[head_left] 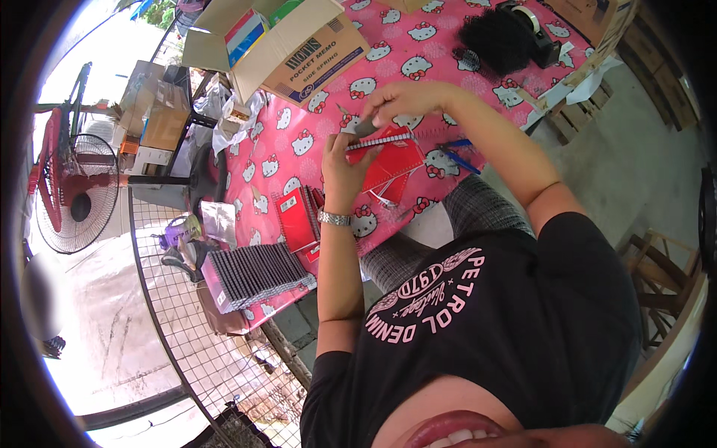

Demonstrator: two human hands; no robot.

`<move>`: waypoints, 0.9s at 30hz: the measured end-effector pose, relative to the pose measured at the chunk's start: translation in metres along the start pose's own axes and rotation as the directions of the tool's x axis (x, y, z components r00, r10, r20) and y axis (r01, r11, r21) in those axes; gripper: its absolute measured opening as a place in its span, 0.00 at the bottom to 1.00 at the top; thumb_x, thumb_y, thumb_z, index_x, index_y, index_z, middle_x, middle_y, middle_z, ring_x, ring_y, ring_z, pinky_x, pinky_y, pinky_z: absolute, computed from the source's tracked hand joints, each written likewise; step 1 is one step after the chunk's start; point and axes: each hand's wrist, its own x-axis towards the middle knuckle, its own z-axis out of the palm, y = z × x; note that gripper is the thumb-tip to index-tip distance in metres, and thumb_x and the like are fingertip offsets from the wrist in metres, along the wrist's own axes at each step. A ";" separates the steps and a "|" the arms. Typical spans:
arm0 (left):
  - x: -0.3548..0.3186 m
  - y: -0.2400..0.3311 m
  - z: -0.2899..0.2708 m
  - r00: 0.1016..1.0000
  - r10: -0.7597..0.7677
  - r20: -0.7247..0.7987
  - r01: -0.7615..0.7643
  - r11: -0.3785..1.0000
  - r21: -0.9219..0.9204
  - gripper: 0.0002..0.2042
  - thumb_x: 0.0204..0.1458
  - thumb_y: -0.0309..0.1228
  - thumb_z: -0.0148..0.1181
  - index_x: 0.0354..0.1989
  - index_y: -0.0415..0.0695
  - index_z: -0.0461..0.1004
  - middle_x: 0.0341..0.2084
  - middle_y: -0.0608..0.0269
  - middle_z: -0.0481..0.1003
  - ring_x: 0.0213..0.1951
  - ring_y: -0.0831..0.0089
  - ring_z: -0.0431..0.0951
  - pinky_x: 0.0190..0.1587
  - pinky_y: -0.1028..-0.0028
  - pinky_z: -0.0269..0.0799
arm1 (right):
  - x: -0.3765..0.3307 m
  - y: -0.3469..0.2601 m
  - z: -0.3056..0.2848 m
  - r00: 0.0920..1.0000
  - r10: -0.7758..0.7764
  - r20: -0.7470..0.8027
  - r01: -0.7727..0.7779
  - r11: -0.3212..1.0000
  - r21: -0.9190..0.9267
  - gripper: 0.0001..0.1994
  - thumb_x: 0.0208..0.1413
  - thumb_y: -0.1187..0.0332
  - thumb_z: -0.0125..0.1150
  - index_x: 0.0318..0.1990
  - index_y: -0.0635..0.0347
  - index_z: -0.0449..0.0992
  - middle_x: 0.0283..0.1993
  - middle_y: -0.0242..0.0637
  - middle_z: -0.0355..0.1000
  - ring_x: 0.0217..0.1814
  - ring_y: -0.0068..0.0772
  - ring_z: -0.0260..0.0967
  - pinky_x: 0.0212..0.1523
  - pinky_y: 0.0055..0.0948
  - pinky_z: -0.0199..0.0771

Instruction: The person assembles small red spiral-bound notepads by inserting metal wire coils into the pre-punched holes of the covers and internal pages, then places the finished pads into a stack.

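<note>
My left hand [345,166] is closed on the left end of a red spiral notebook [397,160], its thumb and fingers around the edge with the row of wire binding [381,140]. Just above, my right hand [403,103] reaches across with its fingers bent and pressed together at a small dark grey piece [364,127]. What that piece is, I cannot make out. Part of another red cover [392,189] shows beneath the notebook. A pair of blue-handled pliers [461,157] lies to the right of it on the table.
An open cardboard box [317,63] with colourful packs stands at the far left of the pink patterned tablecloth [403,45]. A tangled black coil heap [489,41] and a tape dispenser [544,46] lie far right. Red notebooks [296,220] and a dark bound stack [254,272] sit left.
</note>
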 end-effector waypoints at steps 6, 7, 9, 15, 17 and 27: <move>0.002 -0.002 -0.003 0.986 -0.165 0.005 0.165 0.983 -0.075 0.18 0.41 0.32 0.75 0.36 0.37 0.76 0.30 0.59 0.77 0.29 0.71 0.76 0.33 0.73 0.71 | 0.013 0.015 -0.003 0.996 -0.072 -0.050 0.076 0.993 0.091 0.19 0.57 0.61 0.58 0.53 0.63 0.75 0.49 0.31 0.74 0.50 0.25 0.70 0.55 0.27 0.67; 0.002 -0.001 -0.004 0.981 -0.196 -0.005 0.196 0.979 -0.063 0.17 0.41 0.32 0.75 0.36 0.37 0.76 0.29 0.60 0.78 0.28 0.73 0.76 0.32 0.74 0.71 | 0.012 0.014 -0.002 0.990 -0.130 -0.058 0.141 0.943 0.302 0.19 0.56 0.60 0.59 0.52 0.61 0.76 0.48 0.30 0.74 0.49 0.25 0.70 0.54 0.26 0.67; 0.002 -0.005 -0.004 0.971 -0.238 0.019 0.238 0.960 -0.150 0.17 0.42 0.32 0.75 0.36 0.37 0.76 0.29 0.61 0.78 0.28 0.75 0.76 0.32 0.75 0.71 | 0.012 0.016 0.002 0.991 -0.094 -0.095 0.121 0.929 0.349 0.19 0.55 0.58 0.61 0.50 0.60 0.78 0.45 0.30 0.74 0.47 0.26 0.70 0.52 0.27 0.67; 0.007 -0.014 0.002 0.971 -0.240 -0.002 0.231 0.936 -0.267 0.14 0.47 0.29 0.71 0.38 0.37 0.75 0.28 0.60 0.78 0.27 0.79 0.76 0.30 0.77 0.71 | 0.010 0.102 -0.042 0.834 -0.135 -0.535 -0.244 0.779 -0.578 0.16 0.51 0.53 0.64 0.38 0.57 0.81 0.31 0.40 0.75 0.40 0.41 0.72 0.46 0.42 0.67; 0.004 -0.017 0.008 0.968 -0.248 -0.027 0.218 0.891 -0.398 0.12 0.51 0.28 0.68 0.39 0.36 0.74 0.27 0.60 0.78 0.27 0.79 0.76 0.29 0.78 0.72 | -0.019 0.160 -0.054 0.824 -0.227 -0.518 -0.296 0.607 -0.737 0.17 0.51 0.52 0.65 0.39 0.56 0.81 0.35 0.42 0.75 0.44 0.49 0.71 0.48 0.46 0.66; -0.006 -0.012 0.026 0.943 -0.242 -0.228 0.164 0.935 -0.315 0.12 0.63 0.34 0.54 0.41 0.35 0.73 0.26 0.58 0.75 0.23 0.76 0.77 0.26 0.77 0.76 | -0.126 0.164 0.095 0.725 -0.259 -0.638 -0.582 0.264 -0.769 0.26 0.55 0.56 0.60 0.60 0.56 0.69 0.59 0.48 0.66 0.64 0.54 0.59 0.63 0.49 0.59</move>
